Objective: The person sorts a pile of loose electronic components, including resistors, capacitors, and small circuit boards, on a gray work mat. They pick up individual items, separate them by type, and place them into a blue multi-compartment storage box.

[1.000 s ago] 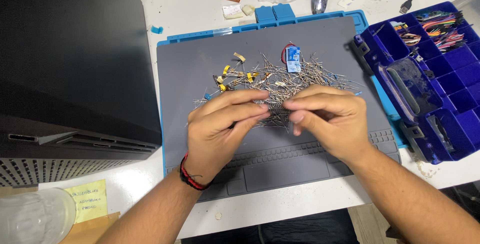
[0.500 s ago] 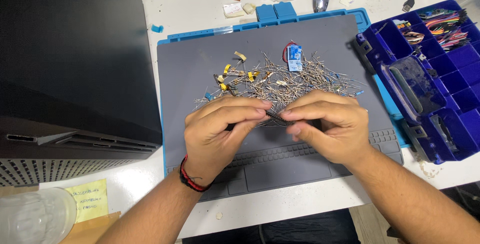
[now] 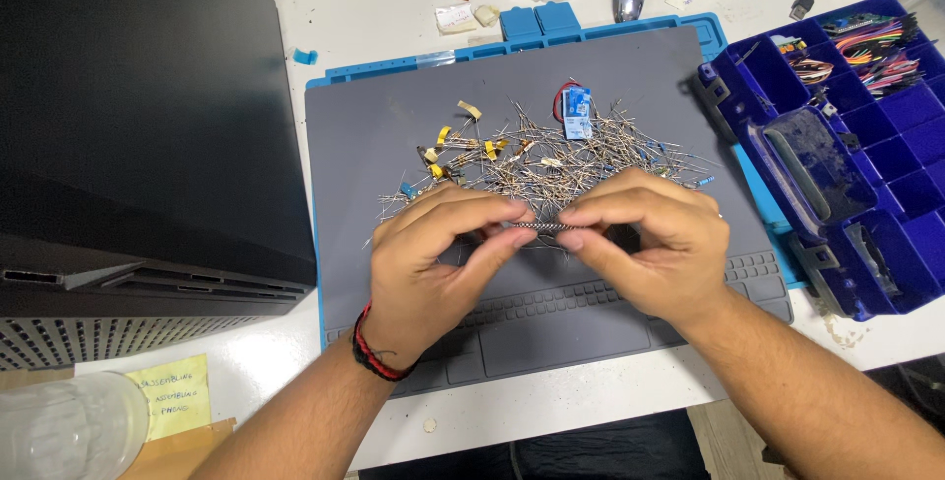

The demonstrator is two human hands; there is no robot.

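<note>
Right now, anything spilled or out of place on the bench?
Yes: a tangled heap of loose leaded components lies spilled across the grey mat, not in the open blue organizer box. Both hands pinch a thin dark strip just above it.

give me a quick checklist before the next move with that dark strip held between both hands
1. Left hand has a fingertip hold on one end of the dark strip: ok.
2. Right hand pinches the other end: ok.
3. Strip is lifted above the grey mat rather than tangled in the pile of wire-legged parts: cannot tell, the hands hide the gap.
4. Strip is straight and whole: cannot tell, only a short middle part shows.
5. Blue parts box is open, to the right of the mat: ok.
6. Bare mat in front of the hands for setting things down: ok.
</note>
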